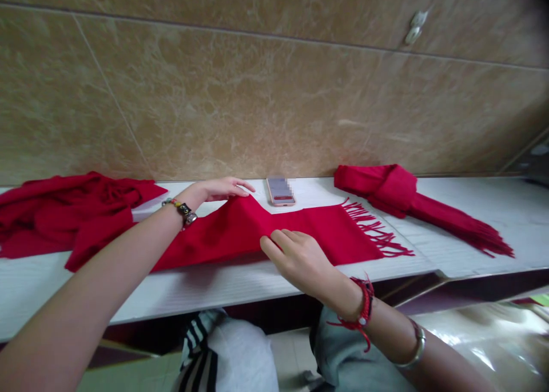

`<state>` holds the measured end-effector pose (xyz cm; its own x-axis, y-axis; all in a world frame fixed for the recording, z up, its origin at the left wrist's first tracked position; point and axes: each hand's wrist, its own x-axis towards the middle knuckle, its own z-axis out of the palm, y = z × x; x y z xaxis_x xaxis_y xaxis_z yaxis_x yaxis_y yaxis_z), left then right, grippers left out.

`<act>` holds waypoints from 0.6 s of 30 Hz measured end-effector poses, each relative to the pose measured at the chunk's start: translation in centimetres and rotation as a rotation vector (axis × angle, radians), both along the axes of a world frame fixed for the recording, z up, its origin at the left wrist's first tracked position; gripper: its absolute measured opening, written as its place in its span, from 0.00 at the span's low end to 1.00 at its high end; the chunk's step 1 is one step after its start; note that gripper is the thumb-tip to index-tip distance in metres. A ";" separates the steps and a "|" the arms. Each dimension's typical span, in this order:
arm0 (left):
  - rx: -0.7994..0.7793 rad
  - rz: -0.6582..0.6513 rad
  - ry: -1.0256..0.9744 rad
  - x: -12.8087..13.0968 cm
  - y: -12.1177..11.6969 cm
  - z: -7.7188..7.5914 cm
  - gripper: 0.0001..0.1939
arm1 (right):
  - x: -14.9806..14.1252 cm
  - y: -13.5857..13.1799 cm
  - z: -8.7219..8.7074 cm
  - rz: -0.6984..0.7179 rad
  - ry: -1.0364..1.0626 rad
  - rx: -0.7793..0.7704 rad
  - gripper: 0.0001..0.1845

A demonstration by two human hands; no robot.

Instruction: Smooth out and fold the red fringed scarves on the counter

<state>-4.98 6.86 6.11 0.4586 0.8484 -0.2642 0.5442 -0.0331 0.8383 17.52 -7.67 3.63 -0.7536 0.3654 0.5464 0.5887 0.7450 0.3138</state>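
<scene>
A red fringed scarf (317, 232) lies stretched along the white tabletop, its fringe pointing right. My left hand (225, 189) pinches the scarf's far edge and lifts it into a peak, with some fingers extended. At the near edge, my right hand (295, 257) is closed on the fabric with curled fingers. The cloth between the two hands is raised off the surface. Toward the left, the scarf runs behind my left forearm, where its end is hidden.
A heap of red cloth (98, 200) lies at the left. On the right is another red scarf (381, 189), folded and knotted, with its fringe outward. A phone (281, 191) rests by the tiled wall (240, 106). The white table (240, 289) has its front edge near my legs.
</scene>
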 end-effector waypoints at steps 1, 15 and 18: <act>0.013 0.005 -0.007 0.8 0.1 0.4 0.24 | 0.6 0.0 0.1 -0.014 -0.001 -0.007 0.08; 0.095 -0.019 -0.218 13.3 4.6 2.9 0.16 | 10.5 1.7 0.6 -0.305 0.236 -0.050 0.14; 0.072 -0.056 -0.215 16.4 5.2 2.6 0.16 | 13.3 2.2 0.0 -0.392 0.308 -0.108 0.13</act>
<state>11.41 12.05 8.73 0.5448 0.8331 -0.0955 0.3493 -0.1220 0.9290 30.79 -5.50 3.62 -0.3583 0.6551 0.6652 0.8836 0.4681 0.0149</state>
